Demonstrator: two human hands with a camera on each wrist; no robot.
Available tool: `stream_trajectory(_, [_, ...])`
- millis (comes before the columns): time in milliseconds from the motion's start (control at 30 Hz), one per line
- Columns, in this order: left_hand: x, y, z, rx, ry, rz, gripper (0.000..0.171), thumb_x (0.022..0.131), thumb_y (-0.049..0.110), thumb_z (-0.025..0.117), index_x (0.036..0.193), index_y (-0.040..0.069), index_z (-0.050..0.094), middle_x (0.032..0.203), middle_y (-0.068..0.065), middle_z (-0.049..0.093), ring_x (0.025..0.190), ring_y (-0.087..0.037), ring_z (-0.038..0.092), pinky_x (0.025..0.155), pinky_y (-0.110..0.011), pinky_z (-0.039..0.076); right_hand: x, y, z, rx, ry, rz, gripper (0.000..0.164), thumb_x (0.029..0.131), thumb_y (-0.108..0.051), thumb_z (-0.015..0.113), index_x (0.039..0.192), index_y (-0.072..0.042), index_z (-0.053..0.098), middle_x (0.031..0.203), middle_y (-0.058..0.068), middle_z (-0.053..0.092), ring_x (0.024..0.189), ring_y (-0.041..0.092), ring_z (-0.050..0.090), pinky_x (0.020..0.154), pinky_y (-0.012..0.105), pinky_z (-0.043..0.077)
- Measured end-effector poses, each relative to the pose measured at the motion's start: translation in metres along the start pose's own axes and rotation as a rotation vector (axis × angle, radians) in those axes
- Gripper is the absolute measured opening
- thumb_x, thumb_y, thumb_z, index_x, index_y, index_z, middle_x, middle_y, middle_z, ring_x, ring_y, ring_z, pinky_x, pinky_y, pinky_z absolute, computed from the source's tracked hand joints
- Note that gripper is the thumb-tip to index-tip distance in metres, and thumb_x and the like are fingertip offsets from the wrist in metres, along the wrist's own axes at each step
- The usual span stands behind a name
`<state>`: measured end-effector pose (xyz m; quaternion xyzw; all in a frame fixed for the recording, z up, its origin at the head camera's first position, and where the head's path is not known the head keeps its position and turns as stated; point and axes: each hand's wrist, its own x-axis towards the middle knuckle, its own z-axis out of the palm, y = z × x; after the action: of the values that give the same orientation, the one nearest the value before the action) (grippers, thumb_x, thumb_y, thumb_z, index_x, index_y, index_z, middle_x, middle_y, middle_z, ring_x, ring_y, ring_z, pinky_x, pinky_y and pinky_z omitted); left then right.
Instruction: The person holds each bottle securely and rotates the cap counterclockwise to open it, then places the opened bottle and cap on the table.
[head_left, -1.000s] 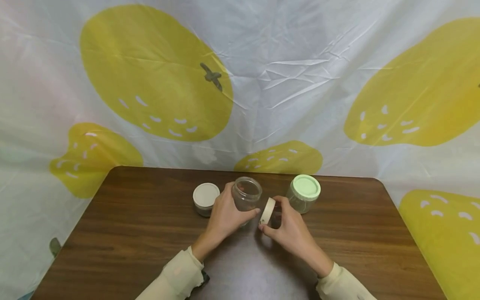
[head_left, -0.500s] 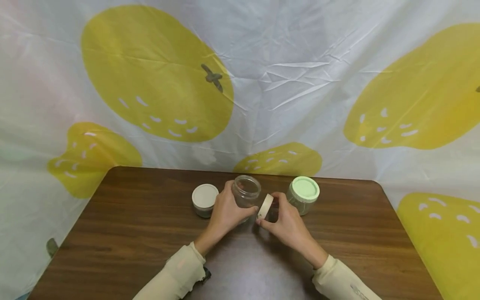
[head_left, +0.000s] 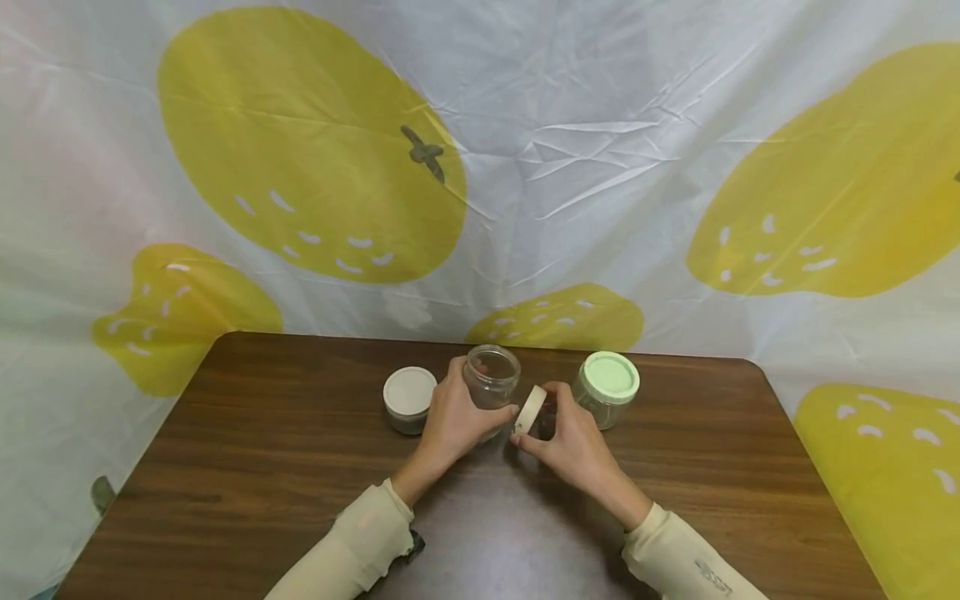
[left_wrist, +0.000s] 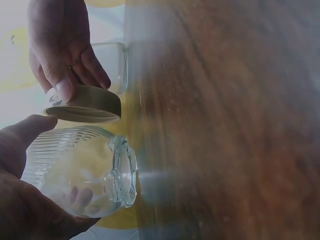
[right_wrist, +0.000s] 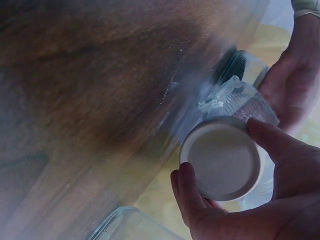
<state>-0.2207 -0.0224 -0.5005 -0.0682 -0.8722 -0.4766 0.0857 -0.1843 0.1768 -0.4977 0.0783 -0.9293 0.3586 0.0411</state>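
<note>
My left hand (head_left: 450, 421) grips a clear ribbed glass jar (head_left: 491, 385), its mouth uncovered and facing up in the head view. Just right of the jar, a round cream lid (head_left: 530, 409) is tilted on edge. My right hand (head_left: 573, 437) pinches this lid by its rim between thumb and fingers. The right wrist view shows the lid's flat face (right_wrist: 221, 159), with the jar partly hidden behind it. From the left wrist, the lid (left_wrist: 85, 104) appears close beside the jar (left_wrist: 80, 172), and the left thumb tip comes right up to the lid's edge.
A low jar with a white lid (head_left: 410, 392) stands just left of my left hand. Behind the right hand stands a glass jar with a pale green lid (head_left: 610, 377). The brown wooden table (head_left: 247, 467) ends at a lemon-print curtain (head_left: 577, 208).
The held jar and the lid have both shifted slightly up and away from me. The lid leans a little more. Both hands keep their holds, and the other jars stay put.
</note>
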Motion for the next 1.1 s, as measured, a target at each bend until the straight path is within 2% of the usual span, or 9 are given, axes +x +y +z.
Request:
stream_trajectory(233, [0.0007,-0.0005,-0.0011,-0.036,-0.001,-0.026,0.088,0.072,0.042,0.095,0.139,0.009,0.050,0.124,-0.010,0.070,0.116,-0.034,0.069,0.095,-0.052,0.057,0.0014,-0.0011,0.0010,0.004,-0.003,-0.001,0.081,0.079,-0.037,0.092,0.139,-0.007,0.047,0.115,0.012,0.073,0.099,0.030,0.071,0.085,0.043,0.056])
stream_trajectory(500, [-0.0012,0.0008,-0.0027,-0.063,-0.030,-0.066,0.097,0.072,0.046,0.095,0.145,0.007,0.045,0.126,-0.015,0.071,0.116,-0.036,0.070,0.094,-0.053,0.058,0.0031,0.0004,0.0028,-0.025,-0.013,0.005,0.081,0.080,-0.042,0.091,0.139,-0.007,0.047,0.109,0.015,0.073,0.088,0.026,0.068,0.080,0.043,0.056])
stream_trajectory(733, [-0.0025,-0.0020,-0.0030,-0.099,-0.052,-0.068,0.098,0.072,0.044,0.095,0.147,0.008,0.044,0.129,-0.015,0.069,0.119,-0.036,0.069,0.096,-0.053,0.057,0.0033,0.0015,0.0038,-0.035,-0.021,0.028,0.082,0.080,-0.043,0.091,0.139,-0.007,0.047,0.110,0.017,0.074,0.094,0.030,0.071,0.083,0.048,0.057])
stream_trajectory(967, [-0.0045,-0.0063,-0.0040,-0.149,-0.052,-0.099,0.099,0.072,0.046,0.095,0.147,0.011,0.042,0.133,-0.013,0.066,0.125,-0.033,0.065,0.102,-0.053,0.054,0.0033,0.0014,0.0054,-0.038,-0.042,0.025,0.083,0.081,-0.045,0.090,0.140,-0.004,0.047,0.114,0.019,0.074,0.099,0.031,0.072,0.087,0.050,0.058])
stream_trajectory(1100, [-0.0060,-0.0059,-0.0032,-0.185,-0.079,-0.088,0.101,0.074,0.047,0.094,0.150,0.010,0.039,0.136,-0.013,0.063,0.129,-0.032,0.062,0.107,-0.052,0.051,0.0023,0.0046,0.0040,-0.043,-0.039,0.028,0.083,0.082,-0.045,0.089,0.140,-0.003,0.047,0.114,0.019,0.074,0.101,0.031,0.073,0.088,0.051,0.058])
